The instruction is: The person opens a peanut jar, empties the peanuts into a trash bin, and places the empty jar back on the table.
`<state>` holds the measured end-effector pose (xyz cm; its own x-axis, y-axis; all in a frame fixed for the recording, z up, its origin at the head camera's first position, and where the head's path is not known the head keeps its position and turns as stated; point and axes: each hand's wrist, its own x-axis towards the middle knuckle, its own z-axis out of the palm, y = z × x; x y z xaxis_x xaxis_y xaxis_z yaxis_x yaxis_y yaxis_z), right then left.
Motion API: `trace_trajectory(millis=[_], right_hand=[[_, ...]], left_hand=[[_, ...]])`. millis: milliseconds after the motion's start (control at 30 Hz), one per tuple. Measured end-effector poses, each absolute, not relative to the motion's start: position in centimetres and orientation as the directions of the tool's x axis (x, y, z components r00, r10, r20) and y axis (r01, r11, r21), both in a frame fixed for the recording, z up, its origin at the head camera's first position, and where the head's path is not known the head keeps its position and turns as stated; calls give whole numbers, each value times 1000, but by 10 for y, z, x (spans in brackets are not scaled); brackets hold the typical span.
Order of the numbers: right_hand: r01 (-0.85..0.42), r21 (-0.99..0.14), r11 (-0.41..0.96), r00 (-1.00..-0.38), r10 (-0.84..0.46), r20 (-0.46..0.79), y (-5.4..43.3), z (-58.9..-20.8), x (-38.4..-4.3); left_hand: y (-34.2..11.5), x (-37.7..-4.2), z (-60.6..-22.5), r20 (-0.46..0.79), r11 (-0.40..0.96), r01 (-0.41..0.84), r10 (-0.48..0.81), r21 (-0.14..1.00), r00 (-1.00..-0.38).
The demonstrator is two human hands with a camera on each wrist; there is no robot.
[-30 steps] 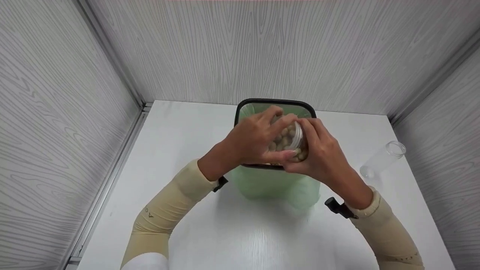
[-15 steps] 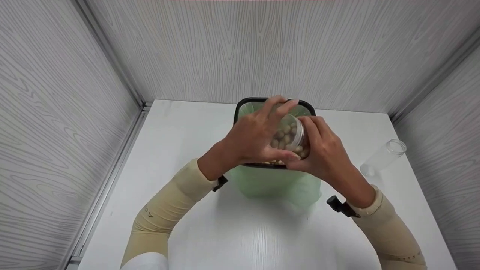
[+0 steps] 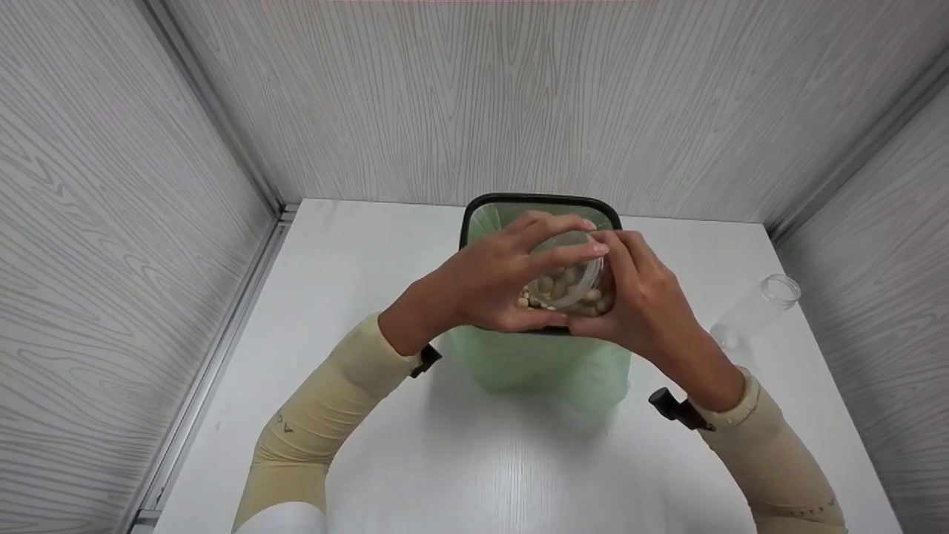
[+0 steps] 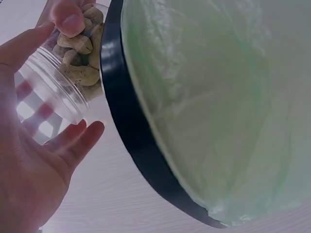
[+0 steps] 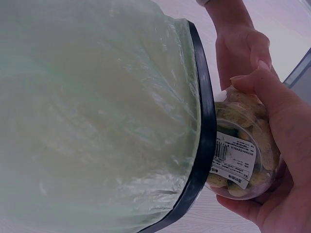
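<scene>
Above the bin, my right hand (image 3: 641, 297) grips a clear plastic jar (image 5: 243, 155) of unshelled peanuts (image 4: 80, 73), with a printed label (image 5: 235, 158) on its base. The jar lies tilted, its ridged clear lid (image 3: 567, 271) toward my left hand. My left hand (image 3: 504, 278) curves its thumb and fingers round this lid; some fingers show through the plastic in the left wrist view. Below is a bin (image 3: 545, 198) with a black rim and a pale green plastic liner (image 3: 549, 367). Hands and jar hide much of its inside.
An uncapped clear bottle (image 3: 756, 311) stands on the white table (image 3: 489, 467) at the right. Light wood-grain panels (image 3: 474, 96) enclose the back and sides. The bin is close to the back panel.
My left fingers spread up off the lid half a second ago and now lie round it again. The lid end has tipped slightly toward the camera. My right hand has hardly moved.
</scene>
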<state>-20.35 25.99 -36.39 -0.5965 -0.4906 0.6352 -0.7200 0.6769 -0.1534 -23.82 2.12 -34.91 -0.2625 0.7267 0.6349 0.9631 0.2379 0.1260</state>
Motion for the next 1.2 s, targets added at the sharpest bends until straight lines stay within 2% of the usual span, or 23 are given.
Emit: trace_trajectory(millis=[200, 600, 800, 967, 1200], right_hand=[[-714, -158, 682, -604, -487, 631, 260, -363, -202], [-723, -128, 679, -590, -510, 626, 259, -365, -198], [-727, -109, 678, -573, -512, 639, 259, -363, -199], [-722, -131, 679, -583, -496, 643, 259, -363, -198], [-713, -157, 684, -605, -485, 631, 263, -362, -197]], left_hand=[[21, -239, -346, 644, 232, 965, 721, 126, -257], [19, -237, -345, 634, 284, 949, 711, 138, -305], [22, -234, -342, 613, 341, 921, 692, 190, -382], [25, -231, -340, 588, 383, 891, 671, 245, -451], [22, -230, -338, 624, 407, 882, 633, 236, -459]])
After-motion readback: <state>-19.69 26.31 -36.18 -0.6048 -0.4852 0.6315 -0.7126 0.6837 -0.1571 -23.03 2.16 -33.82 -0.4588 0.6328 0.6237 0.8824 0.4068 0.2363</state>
